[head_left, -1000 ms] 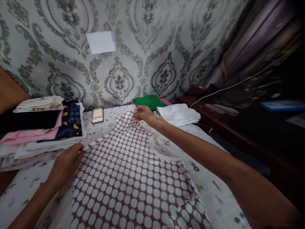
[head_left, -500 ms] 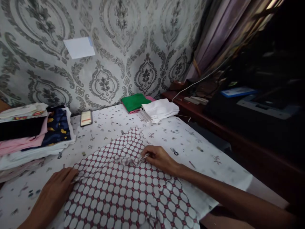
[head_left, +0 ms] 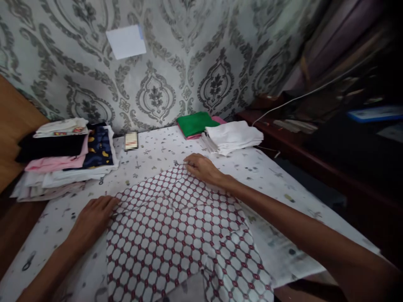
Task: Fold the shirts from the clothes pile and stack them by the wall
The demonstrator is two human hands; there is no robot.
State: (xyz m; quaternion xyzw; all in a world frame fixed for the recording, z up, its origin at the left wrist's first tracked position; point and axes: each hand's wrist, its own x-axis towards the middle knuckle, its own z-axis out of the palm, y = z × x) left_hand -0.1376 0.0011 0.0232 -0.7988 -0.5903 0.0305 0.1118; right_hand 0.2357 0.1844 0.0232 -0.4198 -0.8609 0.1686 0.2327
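Observation:
A white garment (head_left: 176, 226) with a grey lattice and dark red dots lies spread over the bed sheet. Its exact kind is unclear, and its near end runs out of view. My left hand (head_left: 97, 216) rests at the garment's left edge, open, fingertips on the cloth. At the far edge, near the top corner, my right hand (head_left: 203, 167) lies palm down with its fingers stretched over the fabric. Shallow wrinkles cross the cloth between both hands. A plain greyish patch (head_left: 189, 289) shows at the near end.
Folded clothes (head_left: 66, 144) are stacked at the left. A green folded cloth (head_left: 195, 123) and white folded cloths (head_left: 234, 136) lie at the back, by the wall. A phone-like object (head_left: 131, 140) sits near the wall. A dark wooden ledge (head_left: 292, 155) runs along the right, with a white cable (head_left: 289, 100).
My right hand has let go of a bunched fold and moved to the garment's far edge. The bunched cloth now lies flatter. My left hand stays by the left edge. The view has shifted.

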